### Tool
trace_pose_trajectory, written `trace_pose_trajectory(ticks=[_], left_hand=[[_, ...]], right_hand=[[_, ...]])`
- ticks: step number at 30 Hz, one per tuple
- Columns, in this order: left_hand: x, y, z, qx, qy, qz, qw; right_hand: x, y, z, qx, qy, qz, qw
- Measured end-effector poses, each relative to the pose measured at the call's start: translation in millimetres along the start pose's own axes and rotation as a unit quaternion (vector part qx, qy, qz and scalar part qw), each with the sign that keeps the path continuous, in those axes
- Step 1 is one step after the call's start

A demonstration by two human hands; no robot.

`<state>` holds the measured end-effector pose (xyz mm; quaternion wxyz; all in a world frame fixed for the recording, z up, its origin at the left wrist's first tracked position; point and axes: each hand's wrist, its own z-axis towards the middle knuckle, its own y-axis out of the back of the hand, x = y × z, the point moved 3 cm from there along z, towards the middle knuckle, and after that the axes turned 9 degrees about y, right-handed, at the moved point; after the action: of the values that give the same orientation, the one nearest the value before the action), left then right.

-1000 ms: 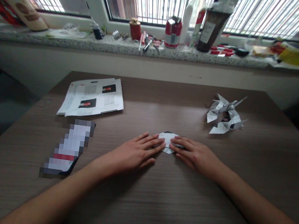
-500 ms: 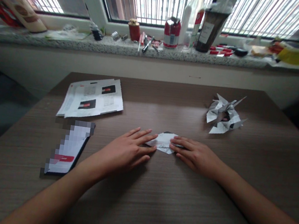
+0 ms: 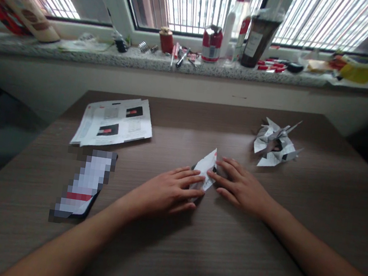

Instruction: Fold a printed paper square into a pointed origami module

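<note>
— And the grip?
— Spread wide, nothing pinched: my left hand (image 3: 167,189) lies across the folded paper (image 3: 205,163), my right hand (image 3: 246,188) touches its edge!
— Paper's where?
— On the table (image 3: 167,254), between them!

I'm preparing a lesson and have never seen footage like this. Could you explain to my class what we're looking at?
There is no machine here, just a person's two bare hands. A camera worn on the head took every picture, looking forward and down.

On the wooden table, the left hand lies with its fingers spread over a small folded paper. The right hand touches the paper's right side with a fingertip. Neither hand lifts it.

Farther left are printed sheets and a smartphone, partly pixelated. At the far right sits a spiky folded-paper shape. Beyond, the windowsill holds a red can, among other things.
</note>
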<state>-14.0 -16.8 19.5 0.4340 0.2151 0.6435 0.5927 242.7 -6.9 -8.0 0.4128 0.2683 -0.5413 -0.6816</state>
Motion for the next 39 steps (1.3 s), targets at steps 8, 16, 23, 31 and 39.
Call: trace_pose_trajectory(ticks=[8, 16, 23, 31, 39], left_hand=[[-4, -8.8, 3, 0.011, 0.026, 0.001, 1.0], [-2, -10.2, 3, 0.016, 0.044, -0.006, 0.999], [-1, -9.6, 4, 0.036, 0.05, -0.025, 0.998], [-1, -12.3, 4, 0.043, 0.057, -0.01, 0.997], [-4, -20.2, 4, 0.014, 0.063, 0.009, 0.998]], right_hand=[[-2, -7, 0, 0.027, -0.006, 0.012, 1.0], [-8, -5, 5, 0.038, -0.026, 0.024, 0.999], [-18, -10, 9, 0.032, -0.06, 0.002, 0.998], [-30, -16, 19, 0.043, -0.119, -0.01, 0.992], [-28, -8, 28, -0.078, -0.125, 0.072, 0.986]])
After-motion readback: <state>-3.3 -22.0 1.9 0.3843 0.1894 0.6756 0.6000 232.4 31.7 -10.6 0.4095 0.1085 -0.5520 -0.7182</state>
